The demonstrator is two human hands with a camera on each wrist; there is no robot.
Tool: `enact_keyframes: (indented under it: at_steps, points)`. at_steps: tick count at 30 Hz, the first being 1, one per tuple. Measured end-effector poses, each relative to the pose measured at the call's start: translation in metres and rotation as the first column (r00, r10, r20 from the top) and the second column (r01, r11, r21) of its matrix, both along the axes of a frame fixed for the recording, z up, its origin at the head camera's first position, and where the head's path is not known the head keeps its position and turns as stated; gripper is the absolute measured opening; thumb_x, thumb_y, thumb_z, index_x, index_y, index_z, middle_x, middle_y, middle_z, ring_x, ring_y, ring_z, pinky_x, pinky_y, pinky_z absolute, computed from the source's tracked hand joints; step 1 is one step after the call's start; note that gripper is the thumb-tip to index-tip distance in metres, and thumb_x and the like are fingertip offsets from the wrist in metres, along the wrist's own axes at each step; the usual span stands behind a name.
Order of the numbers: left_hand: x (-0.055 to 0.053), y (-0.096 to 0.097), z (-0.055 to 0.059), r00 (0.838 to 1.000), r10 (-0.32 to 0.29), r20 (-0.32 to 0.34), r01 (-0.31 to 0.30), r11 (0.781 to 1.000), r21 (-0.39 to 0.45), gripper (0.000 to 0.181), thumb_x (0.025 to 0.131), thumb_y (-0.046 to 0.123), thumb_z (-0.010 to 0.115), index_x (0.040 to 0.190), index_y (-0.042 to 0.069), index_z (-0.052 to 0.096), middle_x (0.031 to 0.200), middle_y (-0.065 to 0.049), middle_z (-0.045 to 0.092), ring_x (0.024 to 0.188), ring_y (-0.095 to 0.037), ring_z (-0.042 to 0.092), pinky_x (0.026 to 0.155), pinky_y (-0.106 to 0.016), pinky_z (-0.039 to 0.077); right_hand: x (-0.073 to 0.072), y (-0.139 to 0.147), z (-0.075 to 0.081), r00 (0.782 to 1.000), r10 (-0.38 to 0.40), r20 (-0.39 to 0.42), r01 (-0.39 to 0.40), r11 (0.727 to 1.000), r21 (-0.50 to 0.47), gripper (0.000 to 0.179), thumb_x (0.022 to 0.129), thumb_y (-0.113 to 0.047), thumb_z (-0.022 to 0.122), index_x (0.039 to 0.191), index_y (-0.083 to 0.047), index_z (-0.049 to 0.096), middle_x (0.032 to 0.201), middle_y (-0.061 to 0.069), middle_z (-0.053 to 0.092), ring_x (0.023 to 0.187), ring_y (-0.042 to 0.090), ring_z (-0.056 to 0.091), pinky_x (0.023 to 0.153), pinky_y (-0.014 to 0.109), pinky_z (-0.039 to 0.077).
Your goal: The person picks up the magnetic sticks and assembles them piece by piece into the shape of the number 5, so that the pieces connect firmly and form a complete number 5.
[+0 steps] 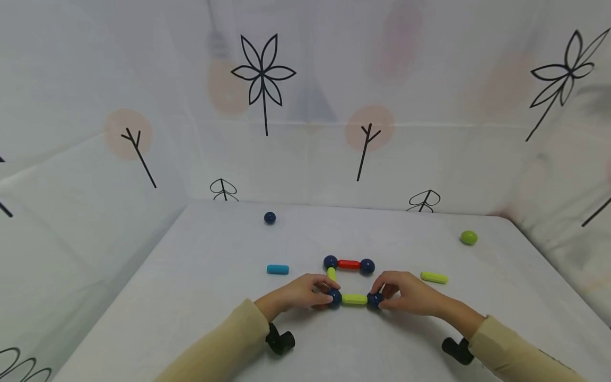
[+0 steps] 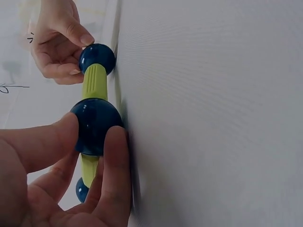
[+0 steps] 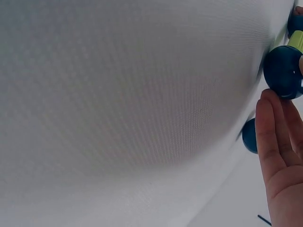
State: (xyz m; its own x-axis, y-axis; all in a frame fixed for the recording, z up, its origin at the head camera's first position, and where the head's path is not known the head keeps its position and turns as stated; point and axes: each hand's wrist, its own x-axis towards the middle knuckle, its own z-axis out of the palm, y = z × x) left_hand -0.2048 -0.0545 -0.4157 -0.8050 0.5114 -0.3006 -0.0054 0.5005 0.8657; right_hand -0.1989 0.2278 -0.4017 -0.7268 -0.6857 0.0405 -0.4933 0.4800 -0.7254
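Note:
In the head view a left hand point(image 1: 302, 292) pinches a dark blue ball point(image 1: 337, 297) between thumb and fingers. Thumb and fingertips of a right hand point(image 1: 409, 293) hold another dark blue ball point(image 1: 374, 300). A yellow-green rod point(image 1: 355, 300) joins these two balls. From the left ball a second yellow-green rod point(image 1: 331, 274) runs back to a far blue ball point(image 1: 330, 262). There a red rod point(image 1: 349, 264) leads right to one more blue ball point(image 1: 367, 266). The left wrist view shows thumb and finger on opposite sides of the near ball point(image 2: 98, 126).
A blue rod point(image 1: 278, 269) lies left of the joined pieces, a loose yellow-green rod point(image 1: 434, 277) to the right. Farther back are a loose dark blue ball point(image 1: 269, 218) and a green ball point(image 1: 469, 237). A patterned cloth point(image 1: 305, 159) hangs behind the white table point(image 1: 215, 254).

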Motion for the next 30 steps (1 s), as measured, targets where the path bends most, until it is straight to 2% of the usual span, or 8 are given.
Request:
enact_keyframes:
  at_steps: [5, 10, 20, 30]
  points:
    - [0.000, 0.001, 0.000, 1.000, 0.014, 0.008, -0.015, 1.000, 0.006, 0.027, 0.087, 0.013, 0.065, 0.113, 0.020, 0.065, 0.106, -0.003, 0.059, 0.077, -0.017, 0.058, 0.062, -0.029, 0.047, 0.000, 0.001, -0.001, 1.000, -0.003, 0.014, 0.003, 1.000, -0.013, 0.024, 0.081, -0.013, 0.073, 0.102, -0.012, 0.062, 0.096, -0.002, 0.061, 0.080, 0.011, 0.058, 0.072, 0.027, 0.052]
    - [0.001, 0.003, 0.000, 0.999, 0.034, 0.028, -0.034, 0.999, 0.011, 0.028, 0.084, 0.017, 0.070, 0.112, 0.021, 0.066, 0.103, -0.002, 0.059, 0.079, -0.017, 0.060, 0.068, -0.032, 0.050, 0.001, 0.004, 0.000, 1.000, -0.019, 0.012, 0.019, 1.000, -0.015, 0.023, 0.082, -0.015, 0.071, 0.103, -0.012, 0.062, 0.098, -0.002, 0.062, 0.083, 0.013, 0.059, 0.073, 0.028, 0.052]
    - [0.001, 0.003, 0.001, 0.999, 0.044, -0.003, -0.044, 0.999, -0.027, 0.027, 0.084, 0.018, 0.070, 0.110, 0.023, 0.066, 0.104, -0.002, 0.059, 0.079, -0.018, 0.058, 0.065, -0.032, 0.048, 0.004, 0.019, 0.005, 0.986, -0.106, -0.125, 0.108, 0.994, 0.013, 0.021, 0.082, -0.011, 0.071, 0.101, -0.009, 0.063, 0.096, 0.001, 0.062, 0.082, 0.014, 0.058, 0.073, 0.027, 0.052]
    - [0.001, 0.003, 0.000, 0.999, 0.053, 0.010, -0.053, 0.998, -0.014, 0.028, 0.083, 0.017, 0.070, 0.110, 0.023, 0.067, 0.103, -0.002, 0.059, 0.074, -0.018, 0.059, 0.064, -0.030, 0.049, 0.001, 0.043, 0.002, 0.949, -0.207, -0.238, 0.220, 0.975, 0.030, 0.023, 0.079, -0.007, 0.073, 0.100, -0.008, 0.063, 0.096, 0.002, 0.062, 0.085, 0.018, 0.060, 0.074, 0.029, 0.052]
